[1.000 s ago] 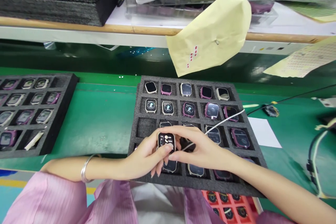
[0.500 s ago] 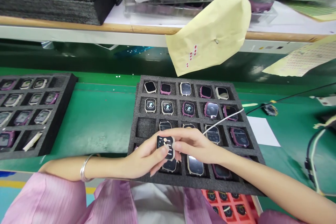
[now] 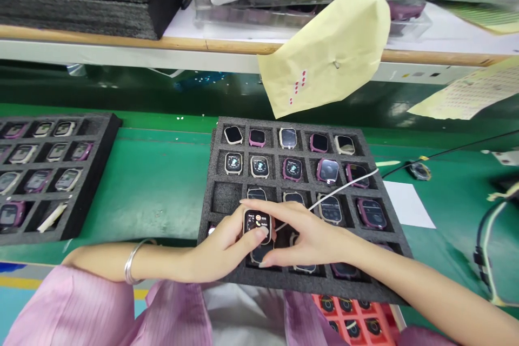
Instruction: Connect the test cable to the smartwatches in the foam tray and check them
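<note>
My left hand point(image 3: 221, 248) grips a small smartwatch body point(image 3: 257, 224) with a lit screen, thumb resting on its face. It hovers over the near rows of a black foam tray point(image 3: 211, 173). My right hand point(image 3: 308, 238) meets the watch from the right, index finger stretched along its top edge and the other fingers curled down over the tray. A thin white cable point(image 3: 344, 186) runs from under my right hand up and to the right across the tray. Several watch bodies, beige and purple, sit in the tray's cells; one cell on the left point(image 3: 224, 197) is empty.
A second black foam tray point(image 3: 95, 157) of watch bodies lies at the left on the green bench. A yellow envelope point(image 3: 328, 48) hangs from the shelf above. A white sheet point(image 3: 407, 205) and dark cables point(image 3: 482, 243) lie at the right. A red tray point(image 3: 352, 319) sits below the bench edge.
My right hand's fingers shifted from pinching the watch's side to reaching over it, the index finger now stretched along its top. The watch stayed in my left hand.
</note>
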A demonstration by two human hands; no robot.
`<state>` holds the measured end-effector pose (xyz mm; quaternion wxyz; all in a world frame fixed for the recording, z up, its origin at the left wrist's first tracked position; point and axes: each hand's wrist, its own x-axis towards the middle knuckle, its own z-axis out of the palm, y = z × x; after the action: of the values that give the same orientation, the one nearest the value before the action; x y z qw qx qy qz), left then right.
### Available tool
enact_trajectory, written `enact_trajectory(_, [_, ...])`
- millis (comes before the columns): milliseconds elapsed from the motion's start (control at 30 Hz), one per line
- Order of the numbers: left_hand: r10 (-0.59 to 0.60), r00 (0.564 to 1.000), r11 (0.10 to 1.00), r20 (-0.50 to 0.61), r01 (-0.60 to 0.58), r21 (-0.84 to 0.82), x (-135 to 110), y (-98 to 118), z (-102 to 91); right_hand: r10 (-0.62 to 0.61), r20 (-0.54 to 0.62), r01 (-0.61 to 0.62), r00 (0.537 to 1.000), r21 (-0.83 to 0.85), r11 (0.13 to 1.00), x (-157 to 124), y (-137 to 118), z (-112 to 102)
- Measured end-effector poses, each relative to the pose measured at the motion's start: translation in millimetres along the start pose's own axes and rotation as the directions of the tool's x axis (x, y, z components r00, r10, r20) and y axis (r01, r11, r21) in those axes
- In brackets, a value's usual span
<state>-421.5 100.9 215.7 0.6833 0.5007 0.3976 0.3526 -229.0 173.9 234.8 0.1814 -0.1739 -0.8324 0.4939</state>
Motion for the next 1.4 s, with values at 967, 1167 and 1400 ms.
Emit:
enact_trajectory(967, [0.01, 0.999, 0.997, 0.042, -0.013, 0.078, 2.1, 0.2, -0.6, -0.015, -0.135, -0.012, 0.991, -0.2, 0.98, -2.5, -3.9, 5.1])
enact_trajectory(1167, [-0.036, 0.995, 0.998, 0.096, 0.041, -0.051, 2.4, -2.9, -3.1, 0.039, -0.116, -0.039, 0.993, 0.004, 0.999, -1.9, -5.1, 4.6])
enact_trajectory(1400, [-0.074, 0.994, 0.997, 0.075, 0.075, -0.014, 0.8, -3.7, -4.1, 0.176, -0.054, -0.163, 0.983, 0.179, 0.97, -2.5, -7.0, 10.1])
